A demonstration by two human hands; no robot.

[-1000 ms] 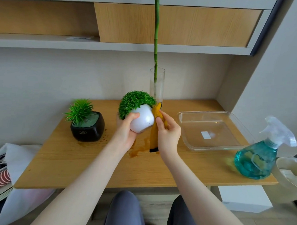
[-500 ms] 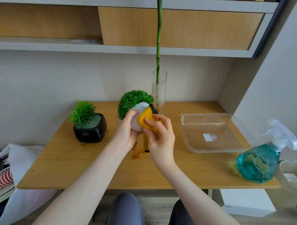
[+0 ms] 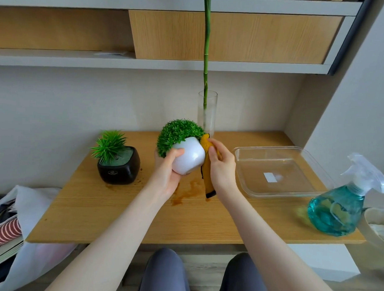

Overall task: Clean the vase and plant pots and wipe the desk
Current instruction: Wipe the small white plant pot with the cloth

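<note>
Left hand (image 3: pixel 167 175) curled round white pot (image 3: pixel 189 158), tilted above desk (image 3: pixel 119 210). Right hand (image 3: pixel 222 168) pinching yellow cloth (image 3: pixel 206 174) against pot's side. Brown spill (image 3: pixel 187 193) beneath; vase (image 3: pixel 207 112) behind.

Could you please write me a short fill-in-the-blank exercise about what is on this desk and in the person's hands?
1. The left hand holds the round white plant pot tilted, lifted off the ____.
2. The right hand presses a ____ cloth against that pot.
3. The tall clear glass vase holds a single green ____.
4. The square black plant pot stands on the wooden desk, to the ____ of the brown spill.

Missing words: desk; yellow; stem; left
</note>
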